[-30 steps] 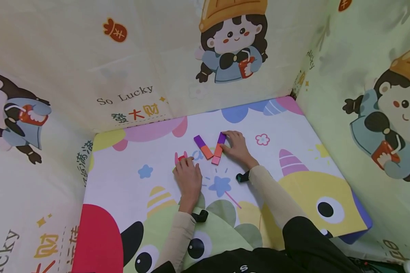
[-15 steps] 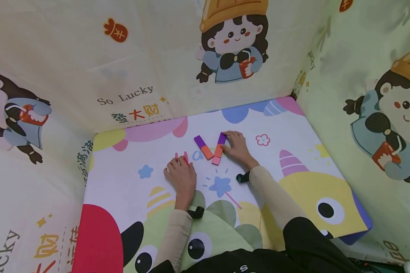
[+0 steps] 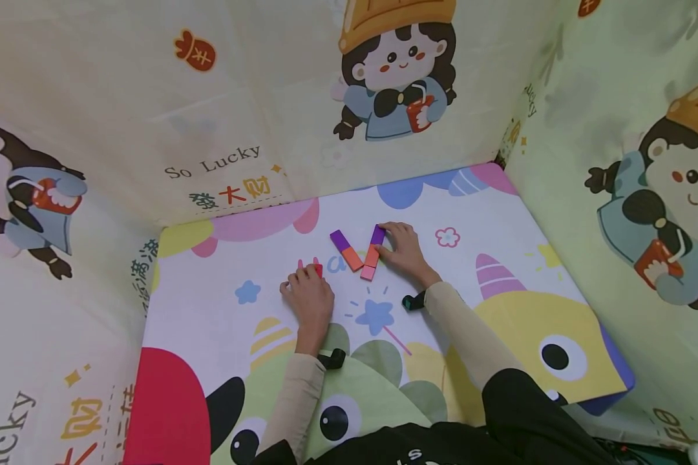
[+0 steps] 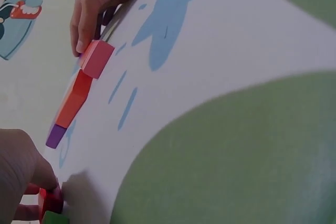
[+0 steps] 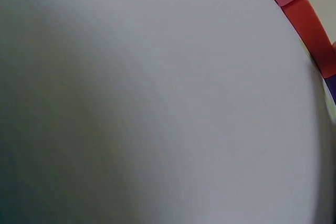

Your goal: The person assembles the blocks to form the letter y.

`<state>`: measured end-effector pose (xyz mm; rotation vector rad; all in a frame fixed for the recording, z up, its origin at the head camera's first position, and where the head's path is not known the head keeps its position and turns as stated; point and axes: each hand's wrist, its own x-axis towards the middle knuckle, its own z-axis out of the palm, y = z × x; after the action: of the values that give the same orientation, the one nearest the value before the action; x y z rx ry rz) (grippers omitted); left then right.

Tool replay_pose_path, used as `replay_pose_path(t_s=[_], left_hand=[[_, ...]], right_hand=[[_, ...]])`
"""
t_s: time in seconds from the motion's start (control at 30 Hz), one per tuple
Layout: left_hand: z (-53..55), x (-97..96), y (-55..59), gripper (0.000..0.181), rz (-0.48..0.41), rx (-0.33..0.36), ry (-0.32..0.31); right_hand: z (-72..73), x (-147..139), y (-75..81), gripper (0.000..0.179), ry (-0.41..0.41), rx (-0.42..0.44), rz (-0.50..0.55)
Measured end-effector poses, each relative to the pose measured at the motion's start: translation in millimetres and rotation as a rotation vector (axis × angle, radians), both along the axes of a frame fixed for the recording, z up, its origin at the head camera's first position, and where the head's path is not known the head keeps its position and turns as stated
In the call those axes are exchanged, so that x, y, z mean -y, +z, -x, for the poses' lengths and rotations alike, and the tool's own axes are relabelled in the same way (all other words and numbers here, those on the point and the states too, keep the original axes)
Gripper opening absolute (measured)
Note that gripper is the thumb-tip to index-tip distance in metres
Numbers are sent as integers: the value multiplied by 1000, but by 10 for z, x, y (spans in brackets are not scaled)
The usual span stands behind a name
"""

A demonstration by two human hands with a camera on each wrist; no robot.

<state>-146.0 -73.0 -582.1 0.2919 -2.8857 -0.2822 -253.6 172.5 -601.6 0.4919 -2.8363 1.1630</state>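
My left hand (image 3: 308,297) has its bent fingers round a red block (image 3: 318,270) on the printed mat. In the left wrist view a green block (image 4: 55,217) lies against that red block, partly cut off by the frame edge. Farther right, one slanted row joins a purple block (image 3: 338,239) to an orange block (image 3: 351,259). A second row runs from a purple block (image 3: 377,232) through an orange block (image 3: 372,256) to a pink block (image 3: 368,274). My right hand (image 3: 406,253) holds this row, index finger at the purple end and thumb at the orange block.
The white mat (image 3: 209,310) carries printed stars, a flower and cartoon animals. Patterned cloth walls (image 3: 302,116) rise at the back and both sides. A black wrist camera strap (image 3: 333,359) sits on each wrist.
My left hand has shifted slightly left, and the red block beneath its fingers has turned and shows at their right. My right hand and both rows stay put.
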Motion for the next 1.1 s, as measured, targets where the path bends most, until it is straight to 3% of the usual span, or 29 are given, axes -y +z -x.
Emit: replay_pose_path(t_s=[0.33,0.6,0.77,1.1], left_hand=[[14,-120,-59,25,-23,-20,-110],[-28,-190,-28,26,-111,-46,-173],[-98,-263,14,33,-147,-33,-191],[-304,-446,34,34,-358,-7,-248]], right_hand=[[16,-8,-48,64,-5,-9,-20],[22,-8,-50,64,-3,-11,-17],[19,-10,-55,64,-4,-13,-19],[28,-7,-75,64,-15,-16,-29]])
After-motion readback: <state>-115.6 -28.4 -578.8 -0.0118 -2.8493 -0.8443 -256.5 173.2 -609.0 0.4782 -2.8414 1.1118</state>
